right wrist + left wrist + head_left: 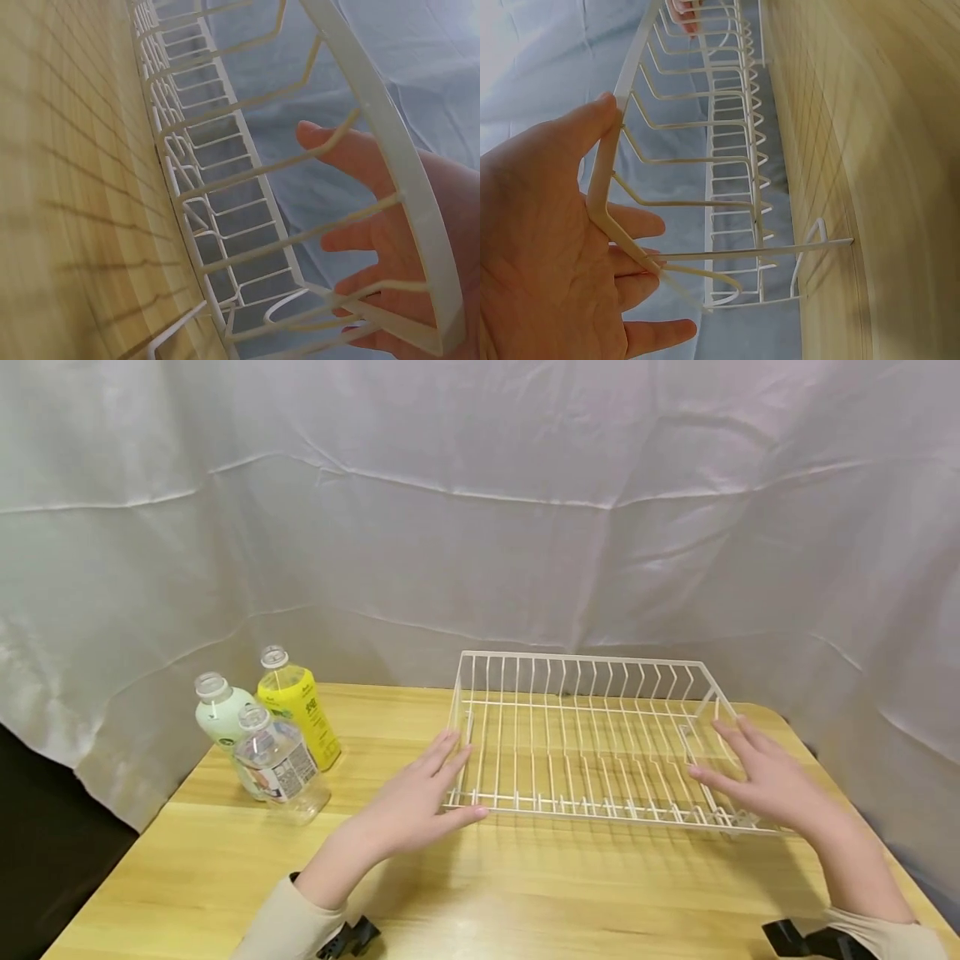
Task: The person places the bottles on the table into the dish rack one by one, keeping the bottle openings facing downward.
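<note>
A white wire dish rack stands on the wooden table, its upright dividers running across its width. My left hand is at its front left corner with the fingers spread along the left side. In the left wrist view the thumb touches the rack's flat rim, while the other fingers extend past the corner. My right hand is at the right side, fingers extended at the rim and thumb pointing inward over the wires. Through the wires, the right wrist view shows this hand's fingers fairly straight.
On the left of the table three capless plastic bottles stand close together: one with a yellow label, a pale green one and a clear one in front. A grey curtain hangs behind the table.
</note>
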Available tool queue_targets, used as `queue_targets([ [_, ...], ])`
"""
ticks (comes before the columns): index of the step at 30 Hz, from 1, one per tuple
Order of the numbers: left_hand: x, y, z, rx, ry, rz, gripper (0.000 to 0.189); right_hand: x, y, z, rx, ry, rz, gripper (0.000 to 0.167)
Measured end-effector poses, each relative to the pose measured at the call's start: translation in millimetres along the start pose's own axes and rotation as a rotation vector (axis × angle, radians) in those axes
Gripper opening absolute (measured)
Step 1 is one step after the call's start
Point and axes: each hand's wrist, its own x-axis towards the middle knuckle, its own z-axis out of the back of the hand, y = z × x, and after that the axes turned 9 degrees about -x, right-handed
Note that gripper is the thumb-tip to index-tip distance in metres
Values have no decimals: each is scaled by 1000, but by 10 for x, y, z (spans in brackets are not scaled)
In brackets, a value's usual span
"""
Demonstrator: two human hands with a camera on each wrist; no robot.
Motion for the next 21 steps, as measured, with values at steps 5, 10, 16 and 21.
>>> queue_targets([
  [5, -118, 108, 63, -15, -18, 15, 94, 24, 172, -22, 9, -8, 21, 93],
  [10, -219, 227, 125, -26, -43, 24, 95, 73, 371, -71, -4, -14, 7, 94],
  [16, -298, 370, 186, -18, -93, 52, 96, 165, 601, -102, 23, -23, -2, 88],
  [21, -341, 488, 212, -30, -122, 64, 96, 222, 753, -132, 34, -32, -5, 87],
])
